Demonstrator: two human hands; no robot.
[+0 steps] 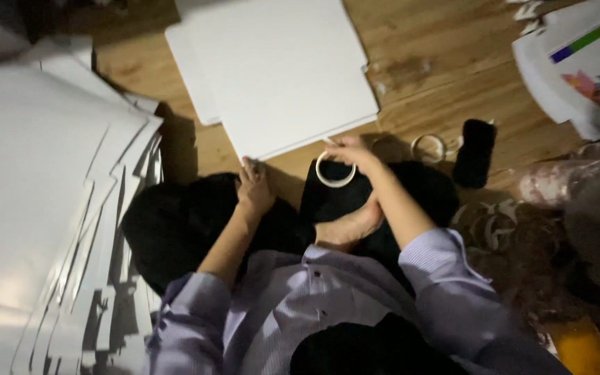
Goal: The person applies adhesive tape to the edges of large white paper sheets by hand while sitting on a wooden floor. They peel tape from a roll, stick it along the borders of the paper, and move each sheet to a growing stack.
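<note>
My right hand (pixel 350 148) grips a white ring of tape (pixel 335 171) just below the near edge of a stack of white boards (pixel 279 62) that lies on the wooden floor. My left hand (pixel 254 185) rests with its fingertips on the near left corner of those boards, holding nothing. Both arms wear pale striped sleeves. My bare foot (pixel 345 229) lies between the arms on dark cloth (pixel 189 222).
A big fanned pile of white sheets (pixel 43 201) fills the left side. To the right of the hands, a second tape ring (pixel 428 147) and a black object (pixel 475 153) lie on the floor. Colour-printed sheets (pixel 585 55) sit at the top right, patterned cloth (pixel 564 187) lower right.
</note>
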